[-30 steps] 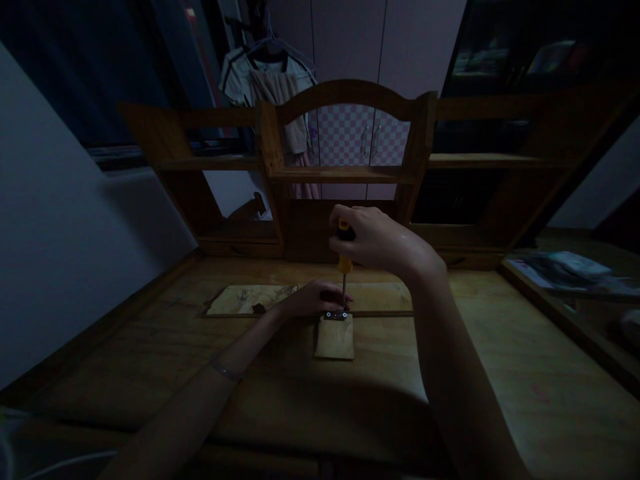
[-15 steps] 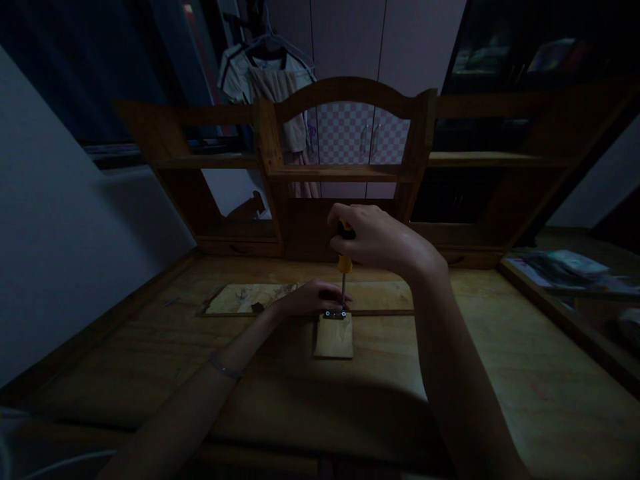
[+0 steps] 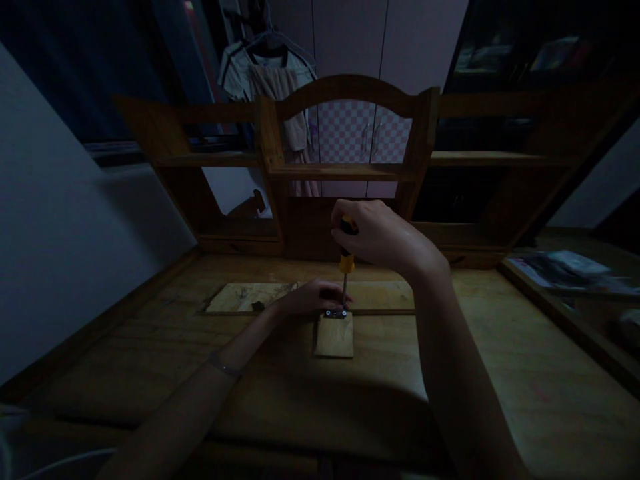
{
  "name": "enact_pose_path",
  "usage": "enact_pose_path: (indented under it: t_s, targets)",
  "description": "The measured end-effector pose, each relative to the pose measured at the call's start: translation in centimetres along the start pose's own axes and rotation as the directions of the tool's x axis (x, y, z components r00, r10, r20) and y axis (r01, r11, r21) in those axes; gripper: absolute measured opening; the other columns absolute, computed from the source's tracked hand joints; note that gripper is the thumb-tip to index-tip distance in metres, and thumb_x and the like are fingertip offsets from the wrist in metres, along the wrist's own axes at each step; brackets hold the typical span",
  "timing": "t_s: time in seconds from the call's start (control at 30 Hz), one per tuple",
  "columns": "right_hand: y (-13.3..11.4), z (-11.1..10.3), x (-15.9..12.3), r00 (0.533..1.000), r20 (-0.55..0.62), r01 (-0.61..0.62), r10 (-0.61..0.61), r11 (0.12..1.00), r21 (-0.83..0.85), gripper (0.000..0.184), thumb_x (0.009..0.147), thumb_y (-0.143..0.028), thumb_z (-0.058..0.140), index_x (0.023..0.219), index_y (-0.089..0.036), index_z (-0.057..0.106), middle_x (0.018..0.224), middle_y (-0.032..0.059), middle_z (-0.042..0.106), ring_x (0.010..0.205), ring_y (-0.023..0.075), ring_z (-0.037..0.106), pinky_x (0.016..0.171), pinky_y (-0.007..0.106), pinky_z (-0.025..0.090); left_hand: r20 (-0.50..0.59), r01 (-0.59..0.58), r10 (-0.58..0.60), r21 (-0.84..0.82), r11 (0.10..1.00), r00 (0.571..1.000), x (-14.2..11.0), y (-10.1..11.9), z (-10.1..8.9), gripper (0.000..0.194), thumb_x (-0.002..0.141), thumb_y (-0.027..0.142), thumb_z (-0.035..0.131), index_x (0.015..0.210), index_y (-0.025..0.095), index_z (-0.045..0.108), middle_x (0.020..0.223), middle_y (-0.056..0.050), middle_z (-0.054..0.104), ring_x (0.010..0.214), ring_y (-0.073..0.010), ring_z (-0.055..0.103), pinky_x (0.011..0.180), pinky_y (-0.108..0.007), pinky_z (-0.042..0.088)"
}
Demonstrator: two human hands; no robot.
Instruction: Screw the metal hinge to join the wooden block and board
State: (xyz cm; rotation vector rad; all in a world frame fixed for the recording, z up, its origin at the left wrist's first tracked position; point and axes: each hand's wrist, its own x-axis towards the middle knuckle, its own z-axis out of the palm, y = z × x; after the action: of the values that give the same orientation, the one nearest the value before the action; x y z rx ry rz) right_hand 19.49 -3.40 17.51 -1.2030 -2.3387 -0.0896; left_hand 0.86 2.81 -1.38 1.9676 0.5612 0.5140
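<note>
My right hand point(image 3: 373, 233) is closed round the yellow and black handle of a screwdriver point(image 3: 347, 263). The screwdriver stands nearly upright, its tip down at a small metal hinge point(image 3: 335, 313). Two bright screw heads show on the hinge plate, which lies along the far edge of a small wooden block point(image 3: 334, 337). Behind it lies a long wooden board point(image 3: 383, 295). My left hand point(image 3: 310, 297) rests on this board, fingers curled together beside the screwdriver tip. What those fingertips pinch is hidden.
The wooden desktop point(image 3: 240, 393) carries the boards. A wooden shelf unit point(image 3: 345, 175) rises along its far side. To the left stands a white wall point(image 3: 45, 220). Plastic-wrapped items point(image 3: 575, 267) lie at the right, beyond a raised wooden edge point(image 3: 560, 313). Clothes point(image 3: 280, 80) hang behind.
My right hand has shifted very slightly to the right and up with the screwdriver. My left hand, the hinge and the boards look the same.
</note>
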Motion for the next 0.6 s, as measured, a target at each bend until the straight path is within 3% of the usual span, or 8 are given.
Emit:
enact_pose_path:
  t_s: [0.17,0.43,0.6]
  targets:
    - [-0.01,-0.07,-0.05,1.0,0.015,-0.019,0.02,1.0,-0.012,0.017,0.086,-0.025,0.054,0.1,-0.021,0.062,0.097,0.0071,0.069,0.092,0.0221,0.062,0.078,0.031,0.041,0.005,0.037,-0.037,-0.01,0.999,0.999,-0.02,0.16,-0.01,0.027,0.088,0.026,0.067,0.112,0.014,0.069,0.108,-0.01,0.072,0.096,-0.0178,0.068,0.087,-0.03,0.052]
    - [0.08,0.14,0.15,1.0,-0.005,-0.031,0.031,0.999,-0.032,0.022,0.092,-0.037,0.051,0.098,-0.02,0.064,0.092,0.0073,0.068,0.081,0.0191,0.061,0.074,0.031,0.041,0.007,0.017,-0.017,-0.014,1.0,1.0,-0.08,0.1,0.04,0.027,0.089,0.025,0.066,0.114,0.014,0.068,0.111,-0.011,0.071,0.099,-0.0181,0.067,0.089,-0.033,0.053]
    - [0.0,0.15,0.09,1.0,-0.013,-0.017,0.017,1.0,-0.011,0.02,0.091,-0.031,0.05,0.098,-0.019,0.064,0.093,0.008,0.068,0.088,0.0208,0.061,0.076,0.031,0.041,-0.003,-0.006,0.006,0.021,1.0,1.0,-0.01,0.13,0.05,0.025,0.089,0.025,0.065,0.112,0.014,0.069,0.108,-0.011,0.072,0.096,-0.0167,0.068,0.086,-0.031,0.053]
